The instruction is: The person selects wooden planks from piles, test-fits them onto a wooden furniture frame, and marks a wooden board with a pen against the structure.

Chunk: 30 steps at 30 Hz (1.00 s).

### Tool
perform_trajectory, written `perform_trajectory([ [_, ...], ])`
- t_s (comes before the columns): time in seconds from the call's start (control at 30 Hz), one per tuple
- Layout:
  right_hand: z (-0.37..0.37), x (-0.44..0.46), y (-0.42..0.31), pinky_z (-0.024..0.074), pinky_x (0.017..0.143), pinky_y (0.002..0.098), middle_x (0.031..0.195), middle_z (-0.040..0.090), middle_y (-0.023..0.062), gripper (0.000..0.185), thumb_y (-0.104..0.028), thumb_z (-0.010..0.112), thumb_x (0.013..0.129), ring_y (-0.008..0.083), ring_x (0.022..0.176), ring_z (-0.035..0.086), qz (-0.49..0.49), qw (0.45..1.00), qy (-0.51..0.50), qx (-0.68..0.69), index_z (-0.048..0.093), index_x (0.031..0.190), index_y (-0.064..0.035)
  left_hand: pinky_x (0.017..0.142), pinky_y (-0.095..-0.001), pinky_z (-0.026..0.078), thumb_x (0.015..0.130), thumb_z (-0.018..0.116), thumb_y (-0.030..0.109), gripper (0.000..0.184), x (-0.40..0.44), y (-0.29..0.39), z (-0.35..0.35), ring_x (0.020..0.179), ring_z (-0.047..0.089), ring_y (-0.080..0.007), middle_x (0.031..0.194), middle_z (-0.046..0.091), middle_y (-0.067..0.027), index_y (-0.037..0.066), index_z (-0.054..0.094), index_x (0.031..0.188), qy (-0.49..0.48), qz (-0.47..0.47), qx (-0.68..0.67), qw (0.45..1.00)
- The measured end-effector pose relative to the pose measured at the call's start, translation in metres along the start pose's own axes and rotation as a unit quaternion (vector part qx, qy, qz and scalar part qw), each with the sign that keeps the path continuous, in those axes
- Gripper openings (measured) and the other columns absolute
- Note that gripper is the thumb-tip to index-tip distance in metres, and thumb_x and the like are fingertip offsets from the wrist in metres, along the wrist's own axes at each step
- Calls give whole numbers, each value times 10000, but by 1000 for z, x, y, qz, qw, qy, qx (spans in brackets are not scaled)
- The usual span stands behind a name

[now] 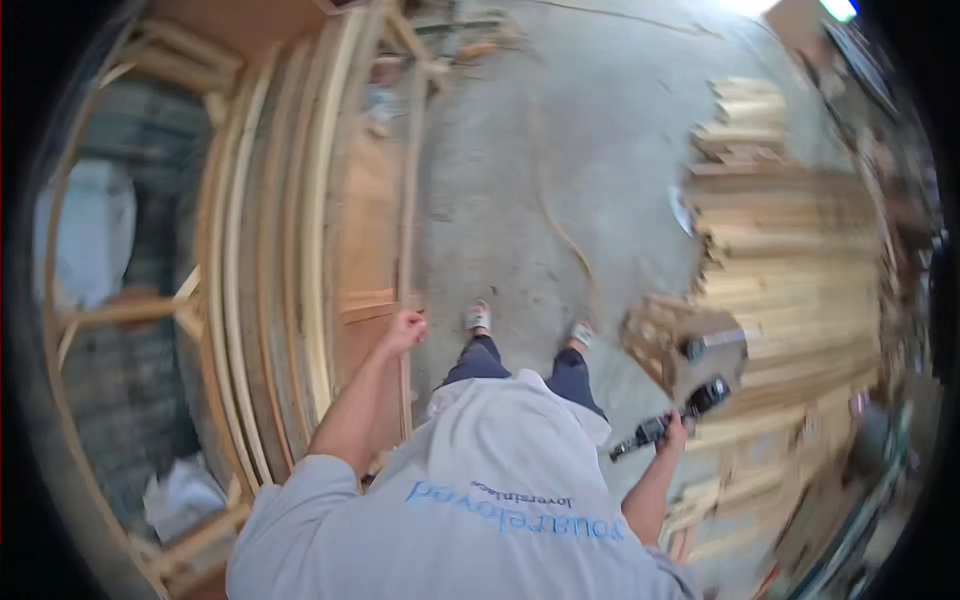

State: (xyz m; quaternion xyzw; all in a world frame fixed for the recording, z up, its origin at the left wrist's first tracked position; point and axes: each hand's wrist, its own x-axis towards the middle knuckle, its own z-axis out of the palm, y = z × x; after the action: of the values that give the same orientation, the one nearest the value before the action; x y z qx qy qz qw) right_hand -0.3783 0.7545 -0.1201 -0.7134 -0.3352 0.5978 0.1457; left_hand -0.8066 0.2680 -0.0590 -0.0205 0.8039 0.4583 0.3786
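A long, black, narrow-bodied handheld tool (652,430), slanted near-left to far-right, is clasped by the right hand (676,432); the left hand (404,331) is curled, any grip untellable.

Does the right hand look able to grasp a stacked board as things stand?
Probably not: the right hand holds a black tool, which would likely need setting down first, though the stacked boards lie nearby.

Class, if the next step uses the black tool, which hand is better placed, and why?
Likely the right hand: it holds the black tool, while the left hand is near the wooden rail.
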Motion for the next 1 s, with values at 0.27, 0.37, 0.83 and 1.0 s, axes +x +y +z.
perform_trajectory([
  [0.27, 9, 107, -57, 482, 611, 377, 804, 597, 140, 395, -215, 684, 622, 237, 654, 565, 16, 981, 123, -152, 572, 804, 117, 465, -278, 456, 790, 573, 212, 215, -142, -9, 43, 491, 556, -127, 640, 598, -63, 7, 584, 726, 72, -144, 107, 981],
  [0.37, 28, 105, -78, 486, 603, 378, 842, 598, 161, 415, -218, 683, 630, 245, 682, 579, 32, 972, 175, -151, 569, 818, 134, 470, -263, 449, 771, 585, 175, 169, -157, 17, 45, 506, 546, -118, 628, 593, -59, 11, 587, 729, 72, -177, 157, 969],
  [0.83, 51, 102, -86, 452, 787, 440, 921, 567, 293, 463, -294, 576, 710, 410, 878, 553, -35, 914, 198, -352, 543, 879, 136, 484, -288, 426, 789, 570, 246, 281, -104, 154, 88, 495, 529, -125, 535, 559, -47, 26, 557, 614, 139, -60, 188, 970],
  [1.0, 45, 130, -63, 450, 791, 434, 930, 566, 284, 494, -333, 612, 697, 405, 888, 549, -63, 900, 204, -380, 548, 882, 121, 483, -284, 414, 777, 559, 203, 248, -118, 166, 87, 493, 502, -112, 533, 550, -39, 43, 543, 588, 143, -39, 249, 957],
])
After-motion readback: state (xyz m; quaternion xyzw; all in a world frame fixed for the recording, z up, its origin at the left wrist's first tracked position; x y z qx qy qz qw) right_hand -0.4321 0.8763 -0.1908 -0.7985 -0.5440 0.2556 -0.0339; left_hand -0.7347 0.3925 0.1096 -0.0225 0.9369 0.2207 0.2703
